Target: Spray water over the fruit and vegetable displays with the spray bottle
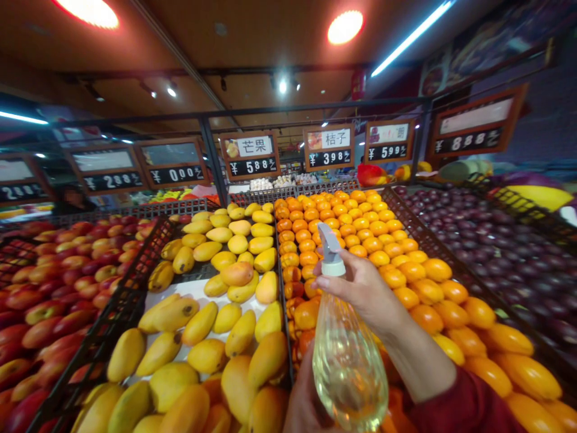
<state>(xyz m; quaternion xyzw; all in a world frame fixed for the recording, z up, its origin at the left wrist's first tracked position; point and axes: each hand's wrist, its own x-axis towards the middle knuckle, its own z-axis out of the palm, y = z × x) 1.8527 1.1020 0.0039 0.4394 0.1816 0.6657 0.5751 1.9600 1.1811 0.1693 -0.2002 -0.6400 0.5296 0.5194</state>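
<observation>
I hold a clear spray bottle [347,361] with a white trigger head upright over the fruit display. My right hand [360,288] grips the neck just under the trigger, nozzle pointing toward the far bins. My left hand [304,397] cups the bottom of the bottle from the left; only part of it shows at the lower edge. Below and beyond the bottle lies a bin of oranges [383,252]. Left of it is a bin of yellow mangoes [216,313].
A black wire divider [283,288] separates mangoes from oranges. Red mangoes [54,288] fill the left bin, dark purple fruit [505,252] the right one. Price signs [250,155] hang on a black rail behind the bins. A person stands far left.
</observation>
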